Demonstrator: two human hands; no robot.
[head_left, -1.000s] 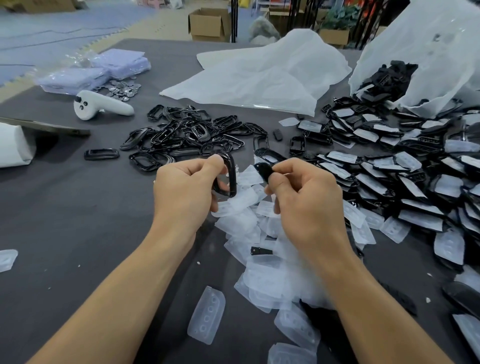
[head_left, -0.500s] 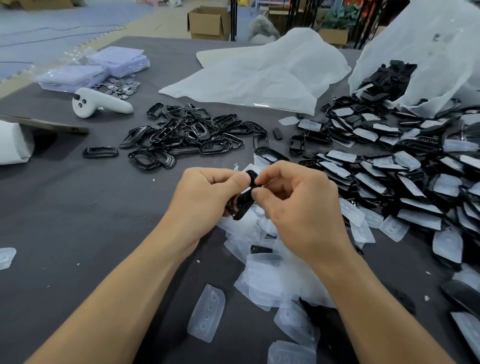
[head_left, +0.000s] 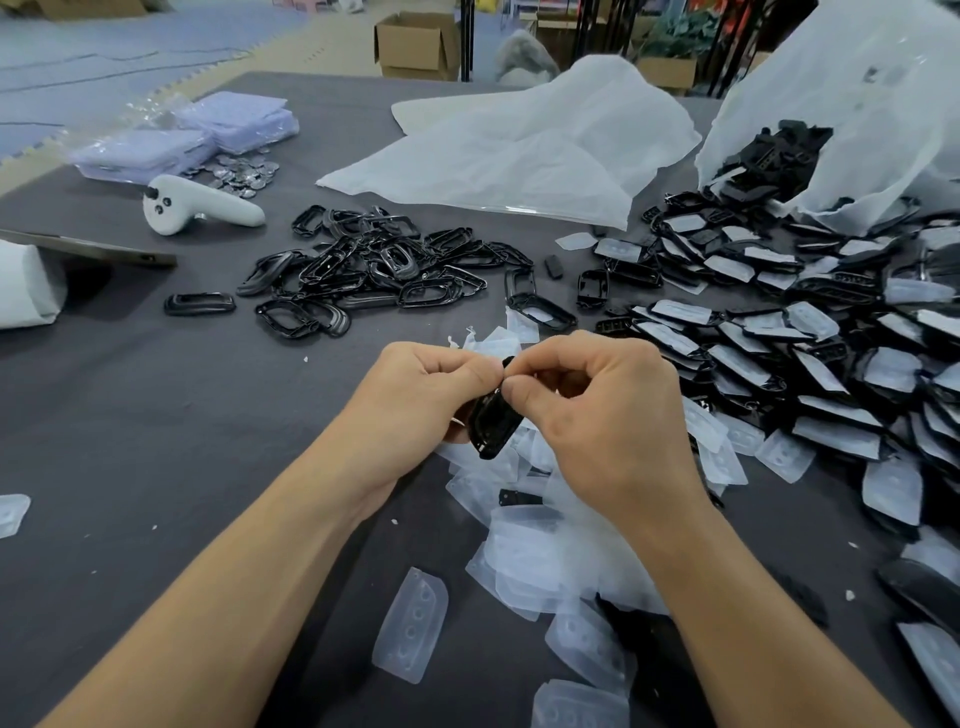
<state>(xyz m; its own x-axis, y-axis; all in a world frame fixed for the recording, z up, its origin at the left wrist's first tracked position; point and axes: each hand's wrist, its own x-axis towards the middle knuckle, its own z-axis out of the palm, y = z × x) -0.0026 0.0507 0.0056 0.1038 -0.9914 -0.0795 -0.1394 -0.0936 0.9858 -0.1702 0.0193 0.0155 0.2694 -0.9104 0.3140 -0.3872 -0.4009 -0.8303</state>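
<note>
Black shell (head_left: 491, 422) is held at centre over clear pads (head_left: 524, 551). The left hand (head_left: 415, 402) curls round it and the right hand (head_left: 602, 421) pinches its top end. It is probably being pulled apart; next, the freed frame likely joins the pile (head_left: 374, 270) at eleven o'clock.

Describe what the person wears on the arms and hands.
Nothing is worn. The left hand and right hand are bare, without gloves. The left forearm and right forearm show no sleeves, and no watch or bracelet sits at either wrist.
</note>
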